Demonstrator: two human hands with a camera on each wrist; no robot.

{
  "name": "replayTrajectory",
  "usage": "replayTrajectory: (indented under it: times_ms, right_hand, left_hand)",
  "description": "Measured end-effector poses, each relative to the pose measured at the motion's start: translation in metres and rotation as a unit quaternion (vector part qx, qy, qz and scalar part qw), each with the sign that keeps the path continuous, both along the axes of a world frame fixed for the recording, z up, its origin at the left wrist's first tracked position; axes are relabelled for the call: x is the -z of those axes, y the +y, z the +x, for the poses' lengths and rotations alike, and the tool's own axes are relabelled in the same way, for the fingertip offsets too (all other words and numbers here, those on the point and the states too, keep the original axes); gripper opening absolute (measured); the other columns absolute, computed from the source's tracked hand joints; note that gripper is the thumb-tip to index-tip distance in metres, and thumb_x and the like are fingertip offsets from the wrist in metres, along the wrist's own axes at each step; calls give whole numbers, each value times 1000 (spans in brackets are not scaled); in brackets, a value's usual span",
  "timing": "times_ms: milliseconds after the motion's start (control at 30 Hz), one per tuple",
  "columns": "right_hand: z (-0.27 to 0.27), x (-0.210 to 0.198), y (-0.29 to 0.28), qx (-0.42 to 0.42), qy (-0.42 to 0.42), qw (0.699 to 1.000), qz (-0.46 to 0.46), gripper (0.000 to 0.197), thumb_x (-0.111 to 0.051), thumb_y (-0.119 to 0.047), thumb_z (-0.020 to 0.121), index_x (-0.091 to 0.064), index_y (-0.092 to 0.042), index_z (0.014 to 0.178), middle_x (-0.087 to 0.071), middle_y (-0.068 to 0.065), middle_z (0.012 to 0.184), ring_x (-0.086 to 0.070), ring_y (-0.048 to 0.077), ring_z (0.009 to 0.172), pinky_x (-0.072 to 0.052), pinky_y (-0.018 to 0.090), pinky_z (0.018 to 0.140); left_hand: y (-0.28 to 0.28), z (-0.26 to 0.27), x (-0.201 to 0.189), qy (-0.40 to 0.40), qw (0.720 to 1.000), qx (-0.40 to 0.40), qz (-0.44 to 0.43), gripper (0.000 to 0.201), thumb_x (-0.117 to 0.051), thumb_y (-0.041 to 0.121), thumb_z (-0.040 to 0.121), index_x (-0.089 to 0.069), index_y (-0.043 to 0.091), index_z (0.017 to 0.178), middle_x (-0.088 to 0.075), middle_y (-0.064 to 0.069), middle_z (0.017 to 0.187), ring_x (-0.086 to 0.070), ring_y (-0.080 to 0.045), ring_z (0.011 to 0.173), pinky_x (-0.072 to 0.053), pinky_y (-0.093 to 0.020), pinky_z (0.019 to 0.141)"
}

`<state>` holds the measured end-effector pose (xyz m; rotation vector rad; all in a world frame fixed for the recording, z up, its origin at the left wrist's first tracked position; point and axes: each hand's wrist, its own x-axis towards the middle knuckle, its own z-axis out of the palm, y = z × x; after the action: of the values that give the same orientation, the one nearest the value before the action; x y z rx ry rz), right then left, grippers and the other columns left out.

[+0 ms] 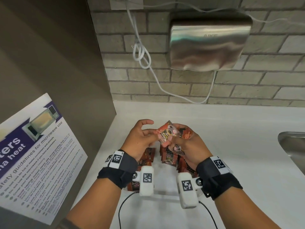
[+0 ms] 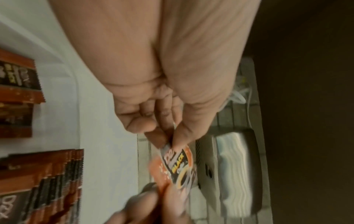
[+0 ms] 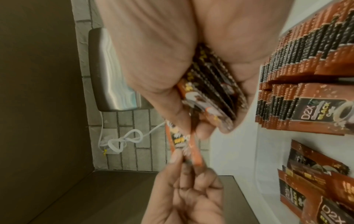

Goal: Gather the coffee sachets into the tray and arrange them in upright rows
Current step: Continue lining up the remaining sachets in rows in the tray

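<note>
Orange sachet [image 1: 166, 134] pinched edge-on between both hands (above counter [image 1: 231, 146]).

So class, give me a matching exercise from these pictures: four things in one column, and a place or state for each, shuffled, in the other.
Things:
1. hand dryer
2. microwave poster
3. white cable
4. sachet stack

Places or states:
A. held in the right hand
B. knotted in a loop
C. mounted on the brick wall
D. stuck on the brown panel at left

Pairs: 1-C, 2-D, 3-B, 4-A
</note>
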<state>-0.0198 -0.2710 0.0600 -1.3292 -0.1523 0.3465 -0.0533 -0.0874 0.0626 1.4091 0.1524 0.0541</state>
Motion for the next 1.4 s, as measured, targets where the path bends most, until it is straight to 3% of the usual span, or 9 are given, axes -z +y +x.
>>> replayTrajectory:
  times_ms: [100,233,367,467,600,767,933,1267,1400]
  right_hand:
    - [-3,-2,-7,-62,5,997,-37,46,-83,-15,79,-63,-15,120,-70,23,93,-64,27,77,-51,35,68]
    - [-2,-14,-11,-71,-2,995,-76,63,-81,-37,71,-58,-16,125,-73,15,87,-67,27,78,-53,33,71]
    - [-7,-22,-3,-171,-10,982,-75,34,-75,-17,86,-63,-3,114,-68,14,88,-65,29,79,-54,32,70]
    - [-7,-16,-1,-164,33,985,-36,39,-68,8,84,-62,0,122,-68,28,101,-66,37,90,-51,51,89]
    - [-1,-13,-3,-110,85,990,-14,32,-67,8,84,-65,3,115,-66,32,104,-63,41,91,-46,62,91]
    - [-1,-18,10,-117,106,987,31,28,-54,16,83,-64,5,106,-65,31,103,-65,41,101,-51,48,86]
    - [-2,-12,17,-90,98,991,25,19,-58,11,83,-64,3,99,-62,22,90,-65,34,89,-49,42,72]
    - [7,-2,10,-8,-80,983,-166,19,-76,-27,86,-72,-16,100,-77,3,91,-73,21,89,-56,45,89]
    - [8,-7,8,-18,13,997,-75,17,-74,-19,87,-74,-11,102,-77,10,97,-72,29,95,-56,41,85]
  left_hand:
    - [8,0,-9,-40,999,-20,-7,22,-62,-7,92,-67,12,102,-72,-8,88,-55,-18,75,-42,-21,59]
    - [14,0,-21,-109,971,54,208,21,-63,0,95,-74,14,105,-76,-1,98,-70,-15,92,-56,-27,85]
    - [-3,-5,-35,-121,938,129,300,21,-67,7,94,-78,21,105,-76,4,97,-71,-10,91,-54,-21,86]
    - [-15,-7,-39,-107,953,125,255,27,-65,1,94,-75,17,113,-71,-7,105,-68,-7,84,-59,-24,69]
    - [-16,-11,-37,-169,901,178,358,68,-60,-4,91,-46,36,143,-38,9,146,-47,0,126,-43,-3,89]
    - [-27,-5,-25,-162,810,228,516,91,-83,22,74,-33,52,143,-26,18,154,-40,-8,135,-35,-40,112]
    - [-22,2,-21,-159,837,207,480,82,-76,10,70,-43,46,137,-50,13,132,-54,-10,118,-51,-38,96]
    - [-6,14,-12,-130,811,178,542,97,-73,8,73,-29,45,151,-46,7,138,-44,-13,125,-48,-37,101]
    - [-7,18,-13,-114,916,125,364,122,-92,30,65,-10,55,152,-38,13,145,-43,-6,130,-47,-29,106]
